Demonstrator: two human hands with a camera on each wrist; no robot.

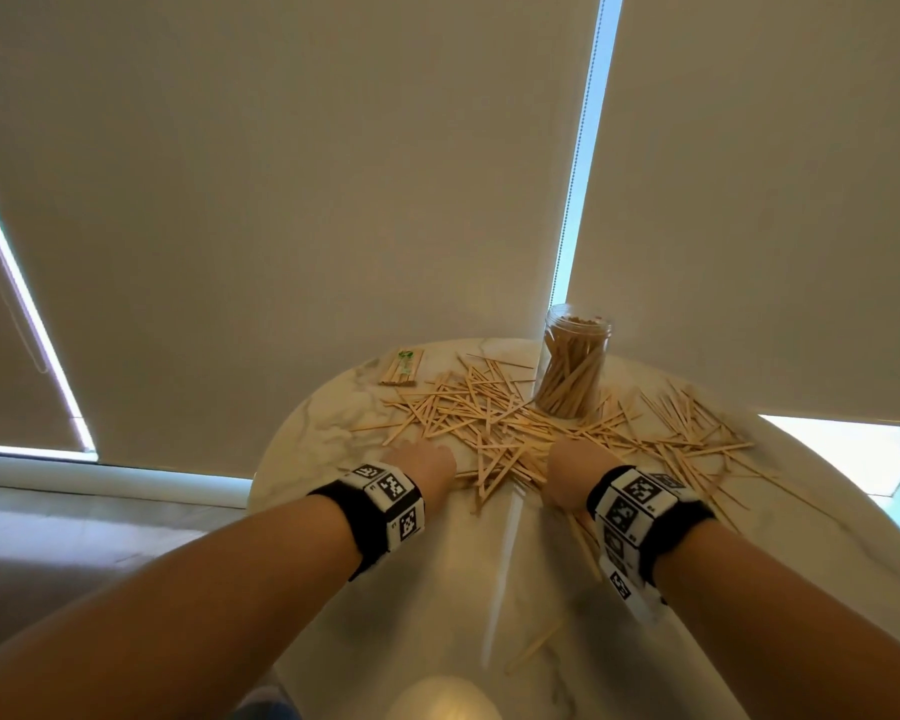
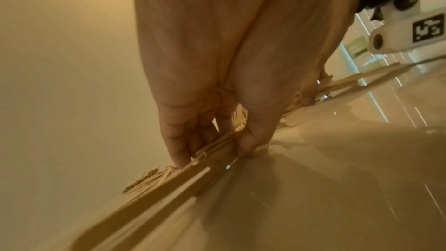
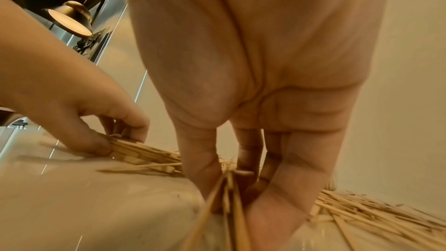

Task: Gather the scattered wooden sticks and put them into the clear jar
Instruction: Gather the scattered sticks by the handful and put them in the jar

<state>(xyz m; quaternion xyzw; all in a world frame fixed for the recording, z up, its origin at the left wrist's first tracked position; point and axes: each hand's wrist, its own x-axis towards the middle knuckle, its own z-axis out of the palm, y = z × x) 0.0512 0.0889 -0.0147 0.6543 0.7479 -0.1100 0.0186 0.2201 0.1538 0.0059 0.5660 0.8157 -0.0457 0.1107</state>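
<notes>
Many thin wooden sticks (image 1: pixel 494 423) lie scattered over a round marble table (image 1: pixel 344 407). A clear jar (image 1: pixel 572 363), upright and packed with sticks, stands at the table's far side. My left hand (image 1: pixel 427 459) reaches into the near left of the pile; in the left wrist view its fingers (image 2: pixel 178 148) and thumb pinch a bundle of sticks (image 2: pixel 212 146). My right hand (image 1: pixel 572 470) is at the near middle of the pile. In the right wrist view its thumb and fingers (image 3: pixel 284 194) curl round several sticks (image 3: pixel 226 198).
A small packet of sticks with a green label (image 1: pixel 402 367) lies at the far left of the table. A few stray sticks (image 1: pixel 533 644) lie near the front. Roller blinds (image 1: pixel 333 200) hang right behind the table.
</notes>
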